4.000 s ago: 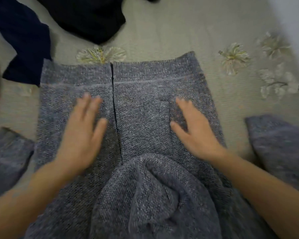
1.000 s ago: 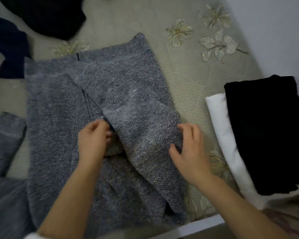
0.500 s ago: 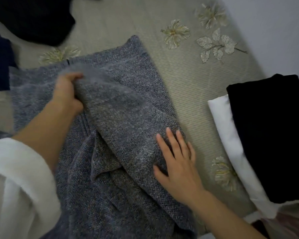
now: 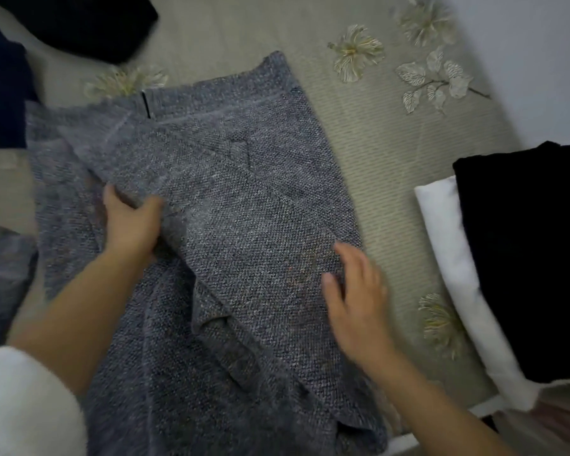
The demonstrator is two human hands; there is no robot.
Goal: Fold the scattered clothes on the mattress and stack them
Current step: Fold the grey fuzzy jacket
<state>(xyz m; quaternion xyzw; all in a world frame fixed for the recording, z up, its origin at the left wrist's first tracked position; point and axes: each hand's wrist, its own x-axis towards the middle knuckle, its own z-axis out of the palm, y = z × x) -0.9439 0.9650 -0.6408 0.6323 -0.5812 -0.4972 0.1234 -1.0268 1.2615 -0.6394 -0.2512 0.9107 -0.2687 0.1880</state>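
A grey knitted cardigan (image 4: 244, 209) lies spread on the beige flowered mattress (image 4: 392, 159). Its right sleeve is folded diagonally across the body. My left hand (image 4: 130, 222) grips the edge of that folded sleeve near the cardigan's middle left. My right hand (image 4: 352, 287) lies flat with straight fingers on the cardigan's right edge. The other sleeve (image 4: 4, 274) lies out to the left. At the right stands a stack with a folded black garment (image 4: 524, 258) on a folded white one (image 4: 454, 258).
A black garment (image 4: 89, 21) lies unfolded at the top left, and a dark navy one (image 4: 0, 93) at the left edge. A pale wall (image 4: 540, 44) runs along the mattress's right side. The mattress's near edge shows at the bottom right.
My left hand has drawn the sleeve's end down from the cardigan's upper left to its middle. My right hand has slid to the cardigan's right edge.
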